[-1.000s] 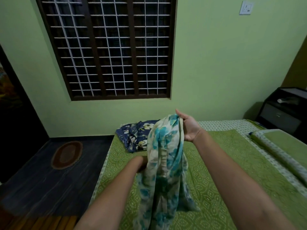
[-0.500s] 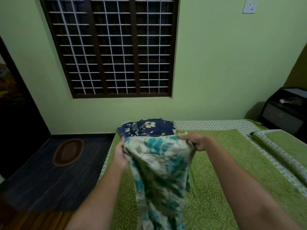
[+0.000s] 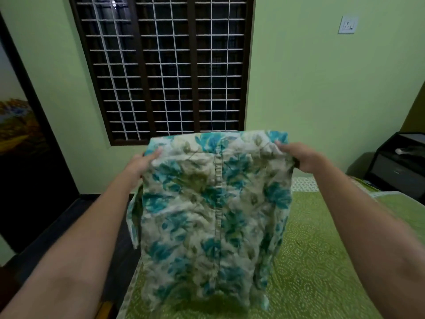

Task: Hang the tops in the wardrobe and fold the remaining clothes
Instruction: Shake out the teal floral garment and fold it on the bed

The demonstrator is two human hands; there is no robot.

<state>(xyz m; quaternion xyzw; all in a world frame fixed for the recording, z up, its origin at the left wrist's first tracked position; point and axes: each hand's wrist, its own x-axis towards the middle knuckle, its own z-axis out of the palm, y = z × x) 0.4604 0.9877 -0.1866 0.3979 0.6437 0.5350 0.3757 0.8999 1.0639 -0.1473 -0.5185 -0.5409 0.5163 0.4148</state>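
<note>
Garment: a floral top (image 3: pixel 213 217), cream with teal and olive flowers, hangs spread out in the air above the near edge of the bed (image 3: pixel 322 261), a seam running down its middle.
Left hand (image 3: pixel 140 163): fingers curled over the top's upper left corner, pinching the cloth.
Right hand (image 3: pixel 301 157): closed around the upper right corner, gripping the fabric at what looks like the shoulder.
Step in hand: judged from the spread hold, the person is opening the top out and checking which way it faces before hanging it.
Next move: probably a hanger has to go in at the neck; none is in view, and neither is the wardrobe.
Surroundings: a barred window (image 3: pixel 161 70) and green wall behind; a dark bedside cabinet (image 3: pixel 400 166) at the right.
</note>
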